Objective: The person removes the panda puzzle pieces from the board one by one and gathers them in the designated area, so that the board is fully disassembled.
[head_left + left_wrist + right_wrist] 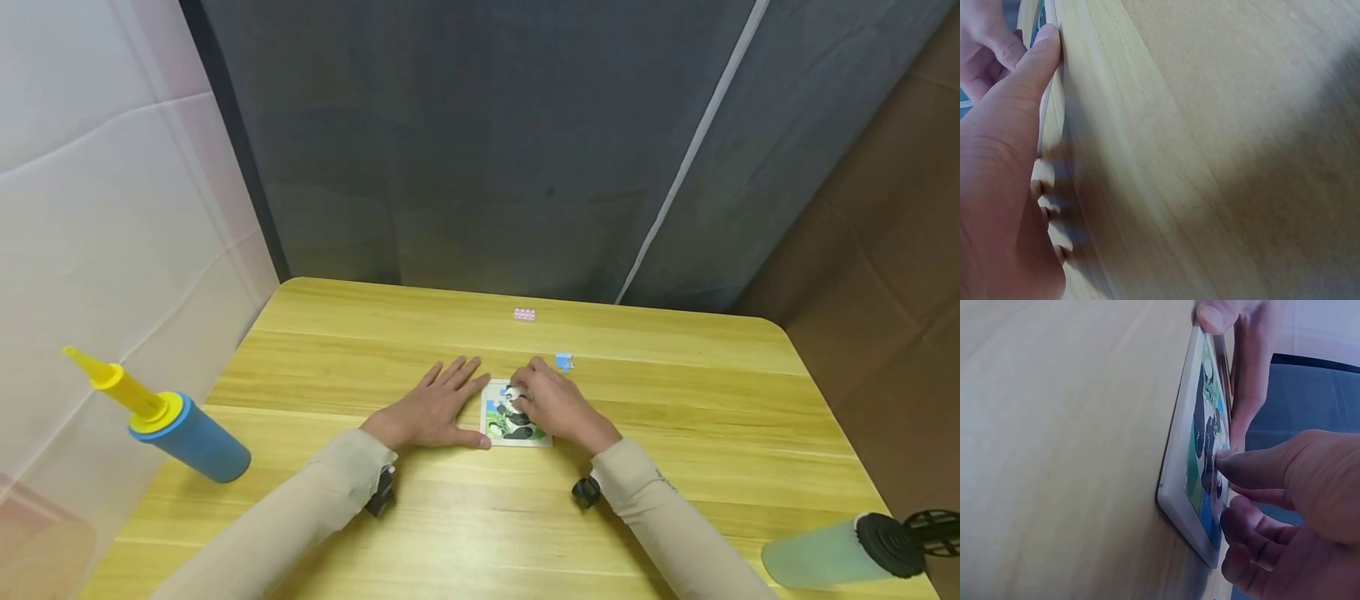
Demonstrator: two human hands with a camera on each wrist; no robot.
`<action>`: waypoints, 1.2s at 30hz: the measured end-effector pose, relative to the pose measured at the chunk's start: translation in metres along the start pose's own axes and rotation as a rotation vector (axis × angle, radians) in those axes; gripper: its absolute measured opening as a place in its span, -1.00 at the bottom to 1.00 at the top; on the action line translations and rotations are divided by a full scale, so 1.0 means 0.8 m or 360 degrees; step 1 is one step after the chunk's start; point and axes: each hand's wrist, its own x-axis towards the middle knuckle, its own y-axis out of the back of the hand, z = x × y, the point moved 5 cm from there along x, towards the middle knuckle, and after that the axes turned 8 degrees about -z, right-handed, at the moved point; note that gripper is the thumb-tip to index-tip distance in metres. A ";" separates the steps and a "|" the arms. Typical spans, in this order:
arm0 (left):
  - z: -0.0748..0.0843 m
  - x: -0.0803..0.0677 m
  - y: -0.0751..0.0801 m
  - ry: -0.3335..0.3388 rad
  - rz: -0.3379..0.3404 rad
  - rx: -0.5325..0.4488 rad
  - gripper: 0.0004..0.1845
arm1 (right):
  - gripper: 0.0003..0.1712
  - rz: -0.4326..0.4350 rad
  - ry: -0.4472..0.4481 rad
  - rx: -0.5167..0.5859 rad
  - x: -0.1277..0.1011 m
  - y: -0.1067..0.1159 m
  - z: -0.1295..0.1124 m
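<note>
Across a yellow wood-grained table [480, 517] with rounded far corners, we look toward a dark grey cloth [465, 142] hanging at twelve o'clock, crossed by one white strip [693, 158]. Pale cloth [112, 208] closes the side at ten o'clock, brown cloth [870, 217] the side at two.

We count one panda puzzle [512, 423], lying flat in its white frame between the two hands. From it, one loose blue piece [564, 362] lies between one and two o'clock, one pink block [525, 315] at twelve, one blue cylinder with a yellow nozzle [202, 442] at nine, and one pale green bottle [817, 554] with a black lid near four.

At nine o'clock of the puzzle, the left hand [438, 412] lies with fingers straight and spread, its thumb at the frame's near corner, gripping nothing. At three, the right hand [558, 406] bends its fingers over the picture, thumb tip touching the panda; we cannot tell whether it pinches a piece. We count two beige sleeves and two black wrist devices.
</note>
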 end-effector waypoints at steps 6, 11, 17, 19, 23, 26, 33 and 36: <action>0.001 0.001 0.000 -0.0001 0.0000 0.0004 0.16 | -0.67 0.0003 -0.0008 0.0048 0.001 0.001 0.002; 0.001 0.001 0.000 0.0004 -0.0003 0.0006 0.16 | -0.70 0.0024 0.0004 0.0063 0.001 0.001 0.004; 0.001 0.002 0.001 0.0002 -0.0005 0.0001 0.17 | -0.70 0.0051 0.0017 0.0101 0.001 0.001 0.006; 0.001 0.002 0.001 0.0006 -0.0005 0.0004 0.17 | -0.71 0.0064 0.0022 0.0113 0.000 0.001 0.007; 0.001 0.002 0.000 0.0012 -0.0005 0.0009 0.17 | -0.72 0.0094 0.0044 0.0123 -0.001 0.000 0.007; 0.001 0.003 -0.001 0.0016 -0.0008 0.0013 0.18 | -0.76 0.0121 0.0072 0.0137 -0.003 0.000 0.007; -0.001 0.003 -0.002 0.0016 -0.0005 0.0005 0.18 | -0.88 0.0125 0.0088 0.0279 -0.002 0.000 0.011; -0.002 0.003 -0.002 0.0017 -0.0001 0.0006 0.18 | -0.87 0.0070 0.0090 0.0291 -0.002 -0.004 0.013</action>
